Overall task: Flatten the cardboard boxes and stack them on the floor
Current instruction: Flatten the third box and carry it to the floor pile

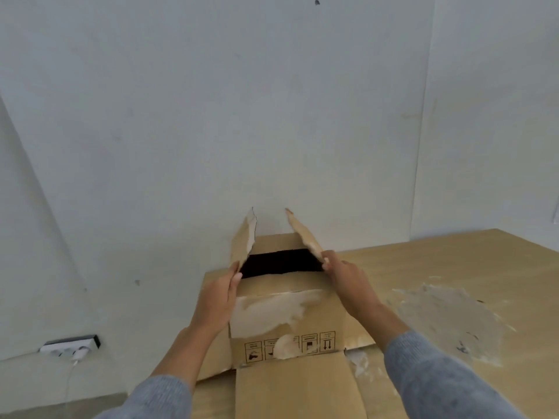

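A brown cardboard box [287,325] lies in front of me with its far end open and dark inside. Its near face is torn pale and carries printed handling symbols. My left hand [217,297] grips the left flap [243,240], which stands upright. My right hand [348,276] grips the right flap [305,237], also raised and leaning outward. A long near flap [296,385] of the box stretches toward me, flat.
The box rests on a large flattened cardboard sheet [453,267] with a torn pale patch at the right. A white wall stands right behind it. At the lower left, a white power strip [69,347] with a plugged cable lies on the floor.
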Demonstrator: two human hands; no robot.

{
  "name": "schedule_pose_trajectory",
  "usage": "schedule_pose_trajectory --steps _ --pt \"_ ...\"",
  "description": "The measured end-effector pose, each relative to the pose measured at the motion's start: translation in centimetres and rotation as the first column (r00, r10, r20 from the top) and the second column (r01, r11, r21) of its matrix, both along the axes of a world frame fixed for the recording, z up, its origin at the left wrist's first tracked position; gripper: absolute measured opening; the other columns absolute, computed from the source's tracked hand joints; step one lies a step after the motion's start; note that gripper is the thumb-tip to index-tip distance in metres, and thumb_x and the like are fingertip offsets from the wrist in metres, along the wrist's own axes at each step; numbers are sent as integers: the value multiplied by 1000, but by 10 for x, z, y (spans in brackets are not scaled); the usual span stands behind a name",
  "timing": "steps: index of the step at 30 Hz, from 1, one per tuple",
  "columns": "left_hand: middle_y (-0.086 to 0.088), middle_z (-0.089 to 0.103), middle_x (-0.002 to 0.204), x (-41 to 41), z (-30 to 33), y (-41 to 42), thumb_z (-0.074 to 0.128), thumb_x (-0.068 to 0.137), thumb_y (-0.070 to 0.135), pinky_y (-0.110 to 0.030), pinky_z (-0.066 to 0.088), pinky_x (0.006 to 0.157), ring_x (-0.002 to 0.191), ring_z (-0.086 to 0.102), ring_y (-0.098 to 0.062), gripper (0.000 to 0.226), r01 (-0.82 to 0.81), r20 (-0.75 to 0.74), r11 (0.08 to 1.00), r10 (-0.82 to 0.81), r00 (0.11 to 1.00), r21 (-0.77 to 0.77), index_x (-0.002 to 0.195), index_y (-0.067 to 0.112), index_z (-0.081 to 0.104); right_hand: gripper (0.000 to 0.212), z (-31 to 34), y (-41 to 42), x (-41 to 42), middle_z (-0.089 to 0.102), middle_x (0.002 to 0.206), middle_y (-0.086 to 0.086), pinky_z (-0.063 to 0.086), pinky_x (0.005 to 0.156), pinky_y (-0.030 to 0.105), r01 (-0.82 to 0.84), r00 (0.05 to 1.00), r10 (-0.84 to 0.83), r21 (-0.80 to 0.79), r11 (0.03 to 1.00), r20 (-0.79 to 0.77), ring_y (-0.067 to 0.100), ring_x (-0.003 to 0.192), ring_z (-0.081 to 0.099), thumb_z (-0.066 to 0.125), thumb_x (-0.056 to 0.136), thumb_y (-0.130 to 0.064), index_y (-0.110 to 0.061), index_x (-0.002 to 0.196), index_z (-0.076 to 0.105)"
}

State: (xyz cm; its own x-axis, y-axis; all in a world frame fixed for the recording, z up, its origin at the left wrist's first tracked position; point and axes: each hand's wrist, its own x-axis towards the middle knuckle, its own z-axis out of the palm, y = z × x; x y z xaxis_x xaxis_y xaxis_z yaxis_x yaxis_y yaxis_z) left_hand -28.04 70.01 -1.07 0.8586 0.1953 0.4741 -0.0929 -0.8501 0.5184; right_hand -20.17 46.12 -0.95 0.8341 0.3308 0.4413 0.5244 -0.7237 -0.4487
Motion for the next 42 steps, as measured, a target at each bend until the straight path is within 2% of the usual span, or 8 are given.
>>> schedule_pose_trajectory --steps 4,10,15,19,24,31,36,42 --pt "3 52 55 7 28 -12 34 98 23 -12 41 44 46 47 -9 38 7 154 999 1 988 -54 133 12 48 20 7 -13 5 59 80 11 31 47 27 197 980 -190 360 912 -54 21 65 49 31 100 -12 -6 108 48" --pt "0 46 54 28 82 -50 36 99 24 -18 36 43 48 43 -13 37 47 295 996 -24 955 -72 101 -2 63 20 -6 -45 17 60 88 11 55 71 42 451 892 -315 673 587 -323 29 82 61 36 99 -18 -13 90 53" --pt "5 42 50 53 97 -89 38 99 23 -11 36 39 42 37 -8 33 159 272 987 -163 948 37 100 4 64 20 -35 -67 9 65 68 11 58 70 41 662 749 -227 706 252 -622 24 61 68 54 94 -19 -8 78 56" --pt "0 55 55 60 91 -123 43 97 22 -8 36 41 39 41 -6 33 194 302 981 -188 934 13 110 1 64 32 -49 -81 8 63 56 2 46 57 27 804 594 -160 576 145 -789 22 71 71 53 92 -22 -1 71 65" --pt "0 67 113 59 81 -136 53 91 30 -11 47 81 96 62 -2 37 276 319 946 -213 924 -170 123 13 60 30 -57 -82 15 67 77 6 41 52 25 779 568 -283 396 486 -773 23 76 62 53 91 -30 -7 83 72" --pt "7 67 95 66 69 -142 59 87 31 0 47 72 89 62 3 27 261 341 929 -165 926 -260 106 13 65 26 -63 -69 41 66 96 8 47 59 25 443 787 -364 44 896 -499 20 84 61 45 93 -19 -10 102 68" --pt "7 57 66 72 74 -146 48 92 36 -9 41 48 52 52 1 18 256 360 910 -130 924 -327 96 22 59 46 -50 -74 56 46 144 7 32 111 43 142 842 -133 -23 990 -522 29 132 40 26 100 -33 -18 142 38" --pt "-17 57 62 80 72 -156 49 92 37 -20 45 52 52 51 -9 14 293 333 889 -174 927 -352 93 28 59 49 -34 -71 69 19 157 8 3 118 50 79 721 89 210 975 -687 30 146 9 13 101 -40 -30 149 19"
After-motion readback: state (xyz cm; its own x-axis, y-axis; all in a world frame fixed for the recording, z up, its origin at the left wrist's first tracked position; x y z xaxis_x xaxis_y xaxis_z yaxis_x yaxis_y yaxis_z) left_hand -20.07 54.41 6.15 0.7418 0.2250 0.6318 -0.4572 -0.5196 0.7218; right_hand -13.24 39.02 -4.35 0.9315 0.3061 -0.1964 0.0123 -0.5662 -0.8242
